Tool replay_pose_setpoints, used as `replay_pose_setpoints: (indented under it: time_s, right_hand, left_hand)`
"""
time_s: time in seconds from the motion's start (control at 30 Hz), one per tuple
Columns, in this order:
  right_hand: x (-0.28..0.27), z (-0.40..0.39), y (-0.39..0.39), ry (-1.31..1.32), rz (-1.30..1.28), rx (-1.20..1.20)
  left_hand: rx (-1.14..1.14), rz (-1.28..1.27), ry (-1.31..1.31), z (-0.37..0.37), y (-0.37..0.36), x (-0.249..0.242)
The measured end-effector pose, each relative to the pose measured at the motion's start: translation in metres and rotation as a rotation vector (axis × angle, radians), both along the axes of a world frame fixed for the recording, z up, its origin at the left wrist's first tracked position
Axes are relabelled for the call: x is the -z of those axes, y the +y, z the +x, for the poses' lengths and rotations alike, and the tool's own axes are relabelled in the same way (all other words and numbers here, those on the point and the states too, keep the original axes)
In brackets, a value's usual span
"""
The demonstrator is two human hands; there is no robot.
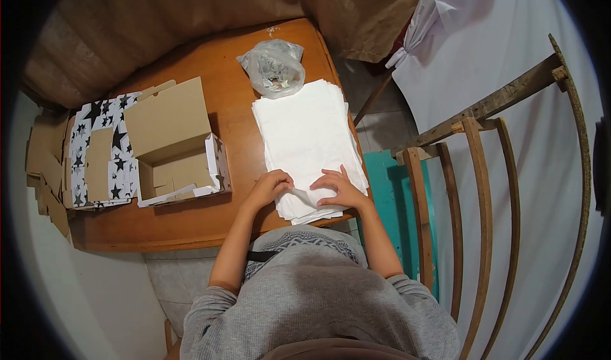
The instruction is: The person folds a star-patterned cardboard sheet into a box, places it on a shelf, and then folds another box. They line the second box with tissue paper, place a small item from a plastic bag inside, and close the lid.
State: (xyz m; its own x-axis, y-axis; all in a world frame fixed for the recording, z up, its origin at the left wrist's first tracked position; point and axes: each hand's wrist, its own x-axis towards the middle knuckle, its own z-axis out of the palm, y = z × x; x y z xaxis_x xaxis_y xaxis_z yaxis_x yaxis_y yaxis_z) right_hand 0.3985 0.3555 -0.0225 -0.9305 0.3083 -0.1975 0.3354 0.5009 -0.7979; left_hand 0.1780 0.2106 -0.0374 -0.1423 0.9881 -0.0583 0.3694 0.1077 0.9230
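Note:
A stack of white sheets (309,131) lies on the wooden table in front of me. At the near left part of the stack, my left hand (275,185) has its fingers closed on the white sheet. My right hand (340,189) rests on the near right part with its fingers spread and curved, beside a raised fold in the top sheet. Beyond the stack sits a clear plastic bag (277,69) with small pieces inside. An open cardboard box (178,172) stands left of the stack, its brown lid raised.
Flattened boxes with black stars (119,163) are piled at the table's left end. Brown cloth (191,7) hangs behind the table. A wooden frame (480,214) and a green surface (388,194) are on the right.

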Motion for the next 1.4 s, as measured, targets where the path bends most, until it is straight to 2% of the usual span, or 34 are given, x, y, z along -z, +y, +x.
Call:
replay_pose_setpoints:
  time_s: [0.27, 0.37, 0.43, 0.5, 0.53, 0.57, 0.6, 0.63, 0.7, 0.73, 0.77, 0.83, 0.87, 0.9, 0.97, 1.03, 1.1, 1.13, 1.17, 1.23, 1.27, 1.3, 1.37, 1.4]
  right_hand:
    - [-0.006, -0.008, -0.009, -0.043, -0.03, 0.048]
    - [-0.017, -0.014, -0.021, -0.011, 0.109, 0.045]
    - [-0.011, -0.018, -0.025, 0.025, 0.156, 0.174]
    - [-0.017, -0.026, -0.026, 0.067, 0.15, 0.161]
    - [-0.02, -0.027, -0.032, 0.187, 0.145, 0.199]
    - [-0.028, -0.028, -0.037, 0.306, 0.139, 0.238]
    - [-0.035, -0.03, -0.041, 0.305, 0.141, 0.238]
    - [-0.042, -0.032, -0.044, 0.37, 0.133, 0.163]
    - [-0.052, -0.037, -0.051, 0.436, 0.129, 0.082]
    - [-0.056, -0.039, -0.055, 0.451, 0.12, 0.006]
    - [-0.057, -0.041, -0.059, 0.465, 0.111, -0.071]
    - [-0.064, -0.043, -0.058, 0.439, 0.101, -0.167]
    - [-0.074, -0.044, -0.06, 0.462, 0.13, -0.167]
    - [-0.079, -0.044, -0.06, 0.485, 0.157, -0.166]
    - [-0.068, -0.041, -0.053, 0.447, 0.124, -0.089]
    - [-0.064, -0.04, -0.048, 0.348, 0.365, 0.452]
    - [-0.049, -0.035, -0.037, 0.36, 0.214, 0.746]
    - [-0.039, -0.031, -0.034, 0.29, 0.153, 0.818]
    - [-0.026, -0.028, -0.03, 0.294, 0.15, 0.81]
    - [-0.004, -0.026, -0.025, 0.286, -0.404, 0.865]
    - [-0.004, -0.025, -0.022, 0.281, -0.332, 0.756]
    - [-0.011, -0.03, -0.024, 0.285, -0.336, 0.746]
    - [-0.026, -0.038, -0.03, 0.152, -0.671, 0.731]
    - [-0.028, -0.045, -0.033, 0.154, -0.671, 0.722]
  left_hand:
    - [0.091, -0.048, 0.024, 0.003, 0.003, -0.003]
    - [0.052, 0.01, 0.039, 0.009, 0.005, -0.005]
    - [0.005, 0.07, 0.035, 0.013, 0.005, -0.004]
    - [-0.234, 0.46, 0.249, 0.016, 0.007, 0.005]
    - [-0.236, 0.462, 0.25, 0.019, 0.006, 0.01]
    - [-0.48, 0.399, 0.409, 0.022, 0.005, 0.015]
    - [-0.723, 0.327, 0.566, 0.024, 0.005, 0.012]
    - [-0.724, 0.33, 0.565, 0.024, 0.006, 0.009]
    - [-0.822, -0.21, -0.457, 0.022, 0.008, -0.013]
    - [-0.822, -0.276, -0.639, 0.013, 0.011, 0.009]
    - [-0.827, -0.269, -0.641, 0.008, 0.01, 0.024]
    - [-0.617, -0.08, -0.654, 0.0, 0.007, 0.045]
    - [-0.539, -0.113, -0.437, -0.006, 0.006, 0.04]
    - [-0.54, -0.112, -0.439, -0.006, 0.006, 0.036]
    - [-0.527, 0.094, -0.098, -0.006, 0.002, 0.021]
    - [-0.548, 0.105, -0.112, -0.003, -0.002, 0.008]
    - [-0.571, 0.117, -0.124, 0.001, -0.007, -0.005]
    - [-0.574, 0.191, -0.165, 0.003, -0.01, -0.011]
    - [-0.578, 0.265, -0.204, 0.004, -0.014, -0.019]
    - [-0.558, 0.256, -0.215, 0.001, -0.024, -0.039]
    - [-0.53, 0.245, -0.231, -0.001, -0.029, -0.049]
    - [-0.539, 0.247, -0.224, -0.003, -0.032, -0.059]
    - [-0.596, 0.344, -0.349, -0.006, -0.038, -0.074]
    - [-0.602, 0.348, -0.343, -0.013, -0.043, -0.077]
